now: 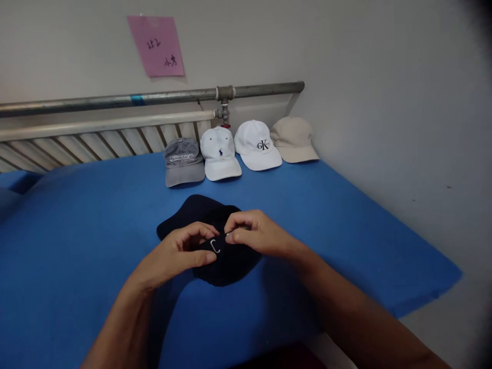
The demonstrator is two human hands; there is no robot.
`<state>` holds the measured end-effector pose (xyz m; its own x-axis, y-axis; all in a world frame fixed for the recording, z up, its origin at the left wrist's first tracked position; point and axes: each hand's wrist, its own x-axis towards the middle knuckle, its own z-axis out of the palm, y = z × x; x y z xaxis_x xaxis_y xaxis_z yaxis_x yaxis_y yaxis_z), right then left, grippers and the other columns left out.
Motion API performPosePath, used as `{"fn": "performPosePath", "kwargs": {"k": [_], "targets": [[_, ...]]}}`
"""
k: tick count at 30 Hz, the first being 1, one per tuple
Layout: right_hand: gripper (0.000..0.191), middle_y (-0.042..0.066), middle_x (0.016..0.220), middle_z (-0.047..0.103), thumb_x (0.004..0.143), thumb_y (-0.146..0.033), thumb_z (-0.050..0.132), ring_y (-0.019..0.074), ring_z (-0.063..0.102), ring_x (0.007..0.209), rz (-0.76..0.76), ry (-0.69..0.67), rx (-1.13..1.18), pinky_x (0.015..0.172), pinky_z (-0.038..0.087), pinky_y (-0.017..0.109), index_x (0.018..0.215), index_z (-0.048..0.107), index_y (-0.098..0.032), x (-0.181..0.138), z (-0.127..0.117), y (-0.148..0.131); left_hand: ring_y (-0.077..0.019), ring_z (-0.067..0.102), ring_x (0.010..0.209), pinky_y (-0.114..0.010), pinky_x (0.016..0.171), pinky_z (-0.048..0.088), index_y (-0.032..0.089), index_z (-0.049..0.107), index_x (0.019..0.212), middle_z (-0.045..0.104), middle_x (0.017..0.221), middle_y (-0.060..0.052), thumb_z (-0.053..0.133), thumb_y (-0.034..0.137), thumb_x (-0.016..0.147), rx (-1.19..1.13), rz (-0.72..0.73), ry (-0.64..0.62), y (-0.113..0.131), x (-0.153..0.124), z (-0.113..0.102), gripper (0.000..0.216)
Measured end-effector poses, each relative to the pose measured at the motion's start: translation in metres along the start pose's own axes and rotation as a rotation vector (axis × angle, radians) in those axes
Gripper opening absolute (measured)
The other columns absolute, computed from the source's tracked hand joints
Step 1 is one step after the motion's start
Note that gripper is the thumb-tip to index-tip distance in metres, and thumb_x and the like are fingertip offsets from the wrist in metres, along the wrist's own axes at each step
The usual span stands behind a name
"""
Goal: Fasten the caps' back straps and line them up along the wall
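Note:
A dark navy cap [230, 266] lies on the blue-covered surface, its brim pointing to the upper left. At its back edge a small metal buckle [214, 246] shows on the strap. My left hand [186, 251] is closed on the cap, thumb and fingers gripping the strap beside the buckle. Just to the right, my right hand [253, 233] pinches the cap's strap between thumb and forefinger, with a small shiny bit at the fingertips. The strap's ends are partly hidden by my fingers.
Beyond the dark cap stand a grey cap [184, 161], a white cap with a small figure [219, 151], a white cap with letters [255, 146] and a beige cap [294, 138]. Behind are a radiator [138, 141], a metal pipe [172, 96] and a pink paper [157, 46] on the wall.

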<state>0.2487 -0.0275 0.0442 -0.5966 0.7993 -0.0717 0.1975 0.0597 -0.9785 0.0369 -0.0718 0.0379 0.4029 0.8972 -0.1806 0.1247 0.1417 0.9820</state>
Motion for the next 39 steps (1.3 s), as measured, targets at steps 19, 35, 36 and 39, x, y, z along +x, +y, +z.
{"fn": "performPosePath", "kwargs": {"k": [19,35,36,39], "targets": [[0.008,-0.002,0.071,0.062,0.078,-0.026,0.066,0.0103,0.056,0.066,-0.338,0.078,-0.022,0.062,0.042,0.023,0.078,0.064,-0.018,-0.008,-0.003,-0.004,-0.0095,0.038,0.057,-0.022,0.051,0.030,0.018,0.062,0.072,0.048,0.062,0.003,0.064,0.040,0.082,0.231,0.011,-0.056,0.018,-0.007,0.015,0.024],[0.027,-0.002,0.073,0.060,0.094,-0.032,0.044,0.0113,0.053,0.068,-0.539,-0.031,-0.294,0.087,0.038,0.029,0.076,0.059,-0.019,-0.007,-0.022,0.004,-0.0194,0.059,0.072,-0.032,0.068,0.045,0.022,0.071,0.077,0.064,0.073,-0.005,0.065,0.035,0.083,-0.041,0.297,-0.115,0.007,-0.035,-0.006,0.016],[0.026,-0.002,0.073,0.060,0.093,-0.033,0.045,0.0109,0.053,0.068,-0.513,-0.028,-0.218,0.083,0.040,0.028,0.077,0.060,-0.019,-0.008,-0.021,0.004,-0.0193,0.059,0.071,-0.032,0.068,0.046,0.022,0.071,0.076,0.063,0.072,-0.005,0.065,0.035,0.083,-0.078,0.316,-0.091,0.006,-0.037,-0.005,0.016],[0.027,-0.003,0.067,0.054,0.092,-0.036,0.047,0.0095,0.049,0.063,-0.425,0.078,0.047,0.067,0.040,0.023,0.078,0.061,-0.017,-0.016,-0.015,0.000,-0.0180,0.058,0.067,-0.031,0.062,0.044,0.022,0.068,0.074,0.063,0.072,-0.004,0.064,0.037,0.082,-0.152,0.301,-0.036,0.004,-0.045,0.002,0.018]]}}
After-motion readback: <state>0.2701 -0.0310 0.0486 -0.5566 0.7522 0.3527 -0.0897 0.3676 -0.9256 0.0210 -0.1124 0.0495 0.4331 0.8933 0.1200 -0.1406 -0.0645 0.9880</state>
